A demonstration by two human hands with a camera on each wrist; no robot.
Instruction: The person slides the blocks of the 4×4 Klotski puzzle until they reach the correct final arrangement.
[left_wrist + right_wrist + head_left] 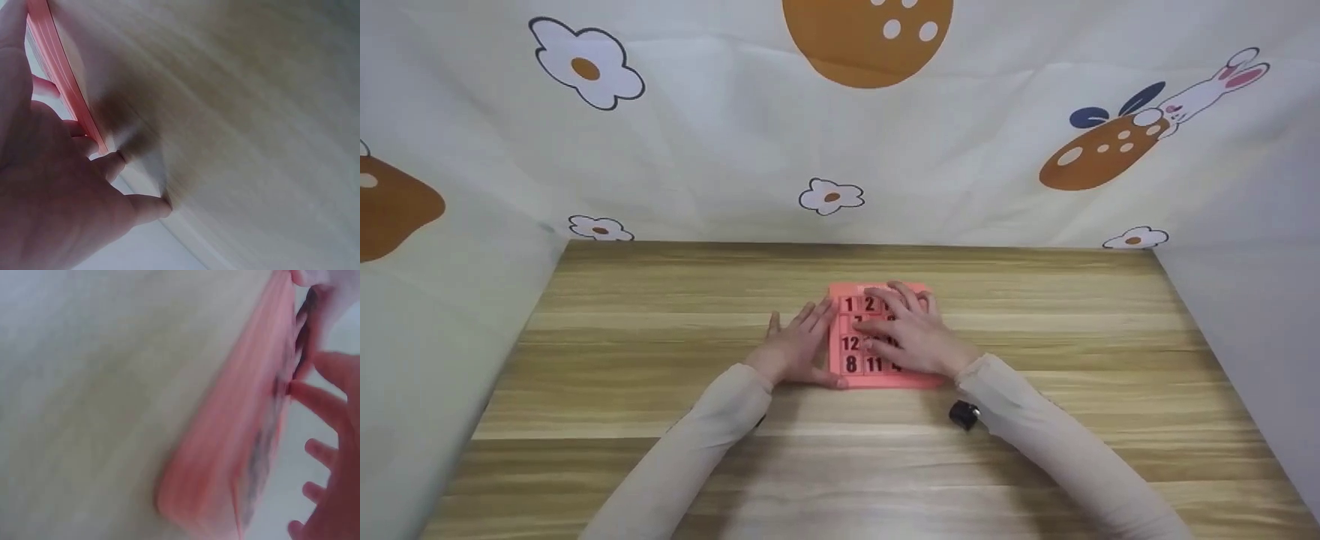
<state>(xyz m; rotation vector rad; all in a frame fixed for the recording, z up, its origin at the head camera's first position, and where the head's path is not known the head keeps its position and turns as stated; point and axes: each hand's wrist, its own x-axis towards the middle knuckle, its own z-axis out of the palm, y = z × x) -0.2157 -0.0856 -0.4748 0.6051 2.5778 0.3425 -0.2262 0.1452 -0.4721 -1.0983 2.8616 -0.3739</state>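
A pink sliding number puzzle (834, 367) lies flat on the table, with black numbers on square tiles. My left hand (797, 346) braces its left side, thumb at the near left corner and fairly straight fingers along the edge. In the left wrist view, the little finger of this hand (62, 185) reaches down to the wood beside the pink frame (64, 84). Spread over the tiles is my right hand (919, 337), hiding much of the right columns. The right wrist view shows a fingertip of the right hand (343, 439) touching the top of the blurred puzzle (225, 416).
The puzzle sits near the middle of a wood-grain table (660, 300). A pale cloth (720, 135) printed with flowers and carrots hangs behind it, and pale walls stand at both sides. A small black device (964, 415) shows by the right wrist.
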